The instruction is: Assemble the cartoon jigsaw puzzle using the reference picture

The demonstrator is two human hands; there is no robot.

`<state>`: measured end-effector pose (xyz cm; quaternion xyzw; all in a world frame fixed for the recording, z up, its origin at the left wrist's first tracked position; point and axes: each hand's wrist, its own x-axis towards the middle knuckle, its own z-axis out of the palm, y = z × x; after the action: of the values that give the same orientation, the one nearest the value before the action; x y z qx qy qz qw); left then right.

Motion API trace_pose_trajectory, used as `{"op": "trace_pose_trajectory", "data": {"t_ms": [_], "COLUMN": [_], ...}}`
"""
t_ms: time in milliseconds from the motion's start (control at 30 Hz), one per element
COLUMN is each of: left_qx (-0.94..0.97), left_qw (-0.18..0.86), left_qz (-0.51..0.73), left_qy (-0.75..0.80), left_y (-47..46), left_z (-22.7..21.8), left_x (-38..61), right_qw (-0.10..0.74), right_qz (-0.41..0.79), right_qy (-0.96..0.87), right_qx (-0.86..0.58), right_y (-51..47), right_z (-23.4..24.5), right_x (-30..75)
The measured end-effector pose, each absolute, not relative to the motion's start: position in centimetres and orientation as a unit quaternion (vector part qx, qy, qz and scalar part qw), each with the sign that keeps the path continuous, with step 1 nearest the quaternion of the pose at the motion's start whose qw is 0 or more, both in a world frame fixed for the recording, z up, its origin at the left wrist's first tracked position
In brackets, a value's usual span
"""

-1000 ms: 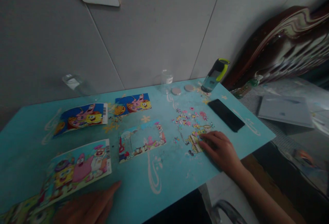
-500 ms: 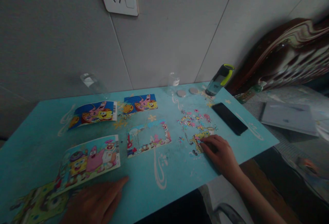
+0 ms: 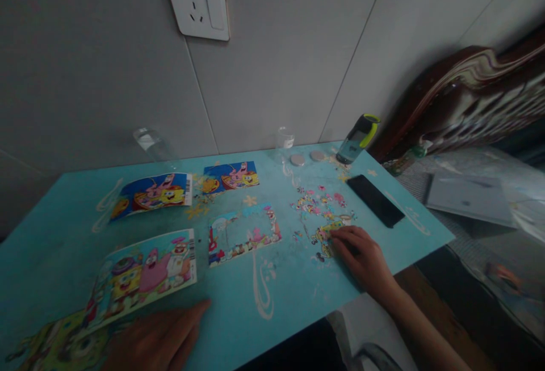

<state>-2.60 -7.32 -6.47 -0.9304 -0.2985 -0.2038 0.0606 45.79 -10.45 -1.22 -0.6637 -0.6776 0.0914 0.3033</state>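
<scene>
1. Turquoise desk (image 3: 306, 291) under everything; my two hands are well apart on it.
2. My right hand (image 3: 360, 254) reaches down to the yellow puzzle pieces (image 3: 327, 230), fingertips touching them; I can't tell whether they pinch one.
3. My left hand (image 3: 159, 337) rests low by the yellow picture (image 3: 59, 340), blurred, forefinger stretched out; I can't tell whether it holds anything.
4. The small loose pieces (image 3: 313, 203) lie spread just beyond my right hand, probably so each shows and is easy to pick.
5. The puzzle border (image 3: 255, 244) lies between my hands, its middle bare turquoise, seemingly placed within reach of both.
6. Face up on the left, likely for easy viewing: two barcoded sheets, one pink-figured (image 3: 149, 277), one blue (image 3: 149, 196). One blue picture (image 3: 230, 177) lies beside the latter.
7. Set back, perhaps out of the way: two clear jars (image 3: 284, 141), two round lids (image 3: 297, 160), one bottle (image 3: 355, 143), one black phone (image 3: 374, 199).
8. The loose pieces are too small to count.
</scene>
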Motion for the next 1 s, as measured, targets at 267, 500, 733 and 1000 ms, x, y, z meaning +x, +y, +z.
{"op": "trace_pose_trajectory", "data": {"t_ms": [267,500,733,1000], "left_qx": [-0.926,-0.924,-0.916,-0.923], "left_qw": [0.068,0.069,0.053,0.139], "left_qz": [-0.231,-0.238,-0.23,-0.189], "left_qy": [-0.29,-0.291,-0.324,-0.303], "left_y": [-7.2,-7.1,-7.5,-10.5], "left_z": [-5.6,-4.1,-1.8,-0.8], "left_x": [-1.8,-0.5,1.4,2.4], "right_qw": [0.211,0.156,0.172,0.177], "right_qz": [-0.064,-0.058,-0.072,-0.083], "right_qy": [-0.675,-0.746,-0.758,-0.773], "right_qx": [-0.704,-0.645,-0.625,-0.603], "right_y": [-4.2,1.2,3.1,3.5], "right_z": [0.6,0.9,-0.9,-3.7], "right_x": [48.7,44.8,41.9,44.7]}}
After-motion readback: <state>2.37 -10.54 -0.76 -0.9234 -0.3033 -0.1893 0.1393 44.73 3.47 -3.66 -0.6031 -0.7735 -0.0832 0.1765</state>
